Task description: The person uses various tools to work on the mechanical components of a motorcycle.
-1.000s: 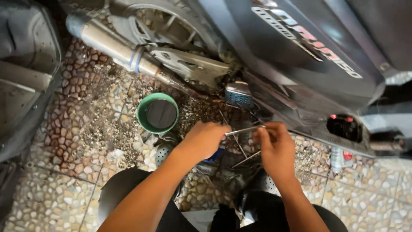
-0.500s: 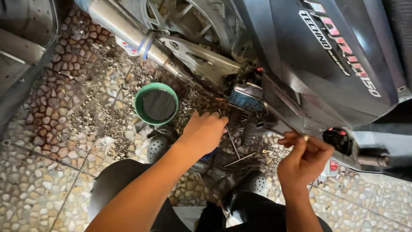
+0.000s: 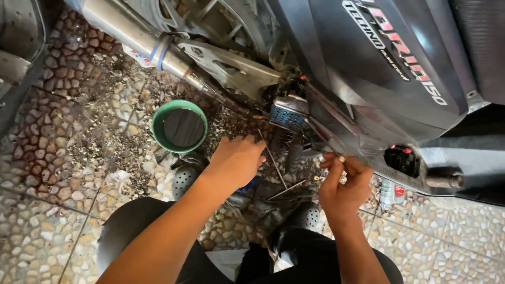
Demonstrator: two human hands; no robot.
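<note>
1. Hands work low beside a dark scooter, over pebbled floor tiles.
2. Right hand is raised to the scooter's lower edge, fingers pinched narrow on a small pale-tipped piece; it is too small to tell what it is.
3. Left hand lies palm down, fingers curled loosely, its tips just beside a thin metal rod that slants across the ground. Whether it touches the rod I cannot tell.
4. A second rod lies between the two hands.
5. A green bowl holding dark liquid sits left of the left hand, under the exhaust pipe.
</note>
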